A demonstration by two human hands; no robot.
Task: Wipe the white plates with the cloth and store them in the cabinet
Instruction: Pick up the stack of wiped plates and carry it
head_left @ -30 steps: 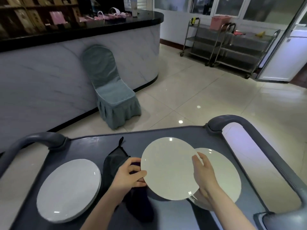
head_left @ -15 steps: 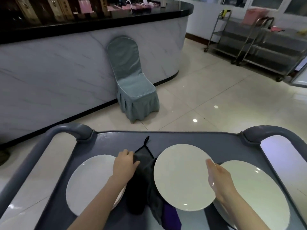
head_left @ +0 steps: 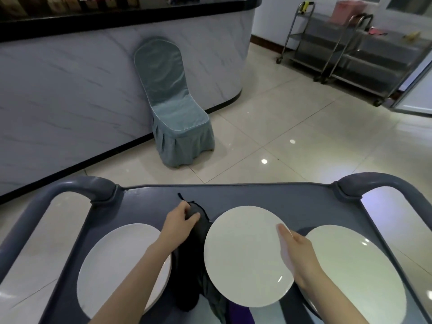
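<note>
Though partly covered by the forearm [head_left: 140, 267], lying flat on the left of the grey cart [head_left: 257, 195]: left plate [head_left: 117, 272], white, possibly a stack. Next, left grip [head_left: 181, 220] curled round the top end of the dark cloth [head_left: 195, 251], draped between left plate and held plate. Held plate [head_left: 243, 256], white, tilted over the cart's middle, pinched at its right rim by the right grip [head_left: 297, 251], thumb on top, fingers hidden behind. Furthest right, flat on the cart: right plate [head_left: 357, 274].

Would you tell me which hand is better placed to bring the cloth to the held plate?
Left. The left hand grips the dark cloth on the cart, just beside the plate, while the right hand is occupied holding that plate by its edge.
</note>
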